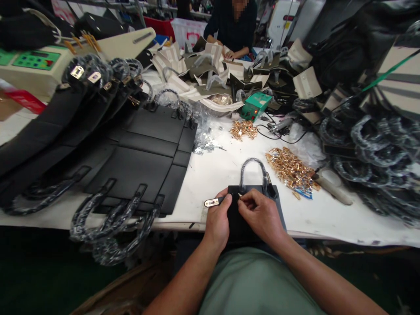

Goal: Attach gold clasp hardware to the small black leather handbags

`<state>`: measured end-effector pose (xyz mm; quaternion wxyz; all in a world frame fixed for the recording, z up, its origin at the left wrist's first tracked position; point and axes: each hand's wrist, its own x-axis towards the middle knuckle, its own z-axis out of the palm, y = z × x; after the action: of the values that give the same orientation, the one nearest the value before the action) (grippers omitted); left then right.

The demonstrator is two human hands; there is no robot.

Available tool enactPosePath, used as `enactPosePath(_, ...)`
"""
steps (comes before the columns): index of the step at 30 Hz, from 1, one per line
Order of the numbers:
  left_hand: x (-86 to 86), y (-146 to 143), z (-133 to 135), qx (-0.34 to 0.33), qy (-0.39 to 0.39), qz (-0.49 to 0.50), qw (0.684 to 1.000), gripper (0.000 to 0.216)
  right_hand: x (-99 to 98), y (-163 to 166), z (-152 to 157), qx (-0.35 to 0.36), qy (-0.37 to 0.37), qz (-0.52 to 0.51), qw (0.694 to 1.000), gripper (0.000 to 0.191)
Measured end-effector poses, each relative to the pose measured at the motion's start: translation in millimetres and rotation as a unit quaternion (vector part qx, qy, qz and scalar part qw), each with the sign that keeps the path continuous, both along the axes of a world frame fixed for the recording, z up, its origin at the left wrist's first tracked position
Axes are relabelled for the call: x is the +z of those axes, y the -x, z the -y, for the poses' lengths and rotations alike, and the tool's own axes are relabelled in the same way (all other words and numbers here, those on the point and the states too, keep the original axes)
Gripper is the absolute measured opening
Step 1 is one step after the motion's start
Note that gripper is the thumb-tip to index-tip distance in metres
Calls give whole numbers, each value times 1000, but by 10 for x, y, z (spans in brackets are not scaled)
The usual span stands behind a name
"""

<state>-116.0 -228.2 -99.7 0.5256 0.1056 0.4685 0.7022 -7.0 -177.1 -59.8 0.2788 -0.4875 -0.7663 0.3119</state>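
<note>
At table (213, 170) edge, left hand (216, 221) pinches a metal-tipped tab (212, 202), right hand (260, 214) a fitting (241, 195) on a black bag panel (234, 218); finished panels (141, 153) stacked left, many brass fittings (288, 168) seemingly unused.

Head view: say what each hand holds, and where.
Left hand grips a metal-tipped black strap just behind its tip; right hand pinches the black bag panel at its top edge.

No writing is coming through clearly enough to read. The green control panel (36, 59) on the beige machine (19, 76) is carrying buttons and a small display, but its markings are blurring out. A red display (288, 18) on the white cabinet (278, 26) at the back is showing characters too small to make out. The green box (256, 104) on the table (216, 170) is bearing no legible label.
</note>
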Motion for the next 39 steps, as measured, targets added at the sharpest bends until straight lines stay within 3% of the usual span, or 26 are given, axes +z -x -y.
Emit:
enactPosePath(5,38,2,7,-14,-5,-1,1000,33,-29,40,-22,-5,12,-2,1000,4)
enactPosePath(10,52,-10,-12,1,-7,-1,1000,32,-21,40,-48,0,41,-8,999,22)
enactPosePath(21,21,-31,-18,39,38,-66,996,28,12,28,-131,52,57,31,997,10)
enactPosePath(28,-53,-4,-2,14,55,-80,995,33,16,21,-164,37,111,17,993,13)
enactPosePath(33,36,36,34,-14,59,-98,993,37,18,29,-165,26,144,-18,989,20)
enactPosePath(36,91,43,55,-8,64,-74,995,40,-14,39,-180,53,160,-16,986,9)
enactPosePath(39,57,49,34,12,51,-4,999,45,-90,29,-188,76,178,-30,981,13)
